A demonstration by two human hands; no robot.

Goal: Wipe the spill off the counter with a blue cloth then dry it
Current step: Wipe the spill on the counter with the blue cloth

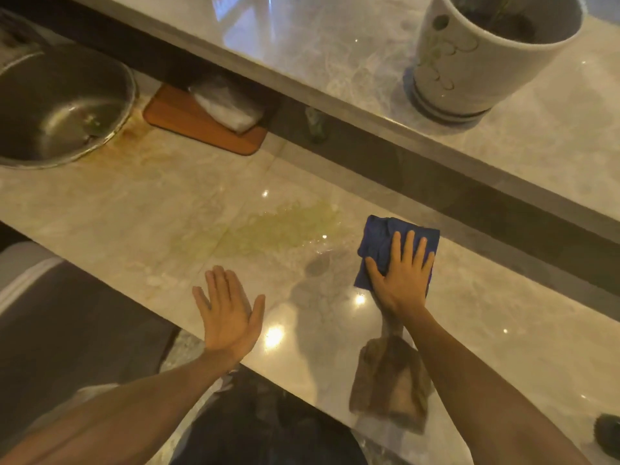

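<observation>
A yellowish-green spill [268, 229] spreads over the middle of the glossy marble counter [161, 209]. Just right of it lies a folded blue cloth [379, 239], pressed flat under my right hand [402, 273], fingers spread on top. My left hand [228, 310] rests flat and open on the counter near its front edge, below the spill, holding nothing. A brown cloth [389, 380] lies on the counter under my right forearm.
A steel bowl [57, 105] stands at the far left with a brownish stain beside it. A wooden board [204, 129] carries a white packet [228, 105]. On the raised ledge at the back right stands a white ceramic pot [469, 58]. A dark object [607, 431] sits at the right edge.
</observation>
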